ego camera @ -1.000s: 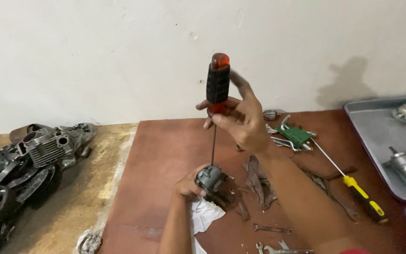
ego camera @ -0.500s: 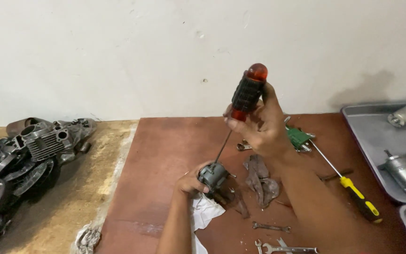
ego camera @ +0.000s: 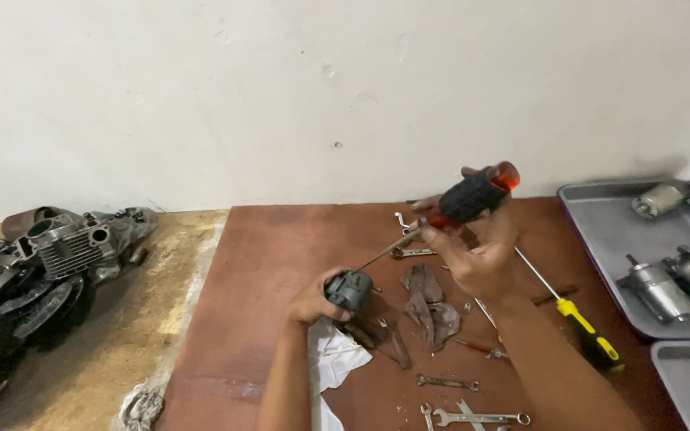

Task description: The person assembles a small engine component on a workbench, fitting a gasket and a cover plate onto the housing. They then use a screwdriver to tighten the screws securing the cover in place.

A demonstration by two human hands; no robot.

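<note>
Both my hands are busy: left hand (ego camera: 313, 299) fingers clamp the small motor (ego camera: 350, 289) on the worktop (ego camera: 281, 239); right hand (ego camera: 485, 255) grips the tilted screwdriver (ego camera: 473, 195), whose tip could slip and gouge.

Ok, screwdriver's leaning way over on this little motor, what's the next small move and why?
Probably bring the screwdriver back upright over the small motor before turning. The right hand holds its handle tilted far to the right, so the tip meets the motor at a slant and may slip. The left hand already steadies the motor.
</note>
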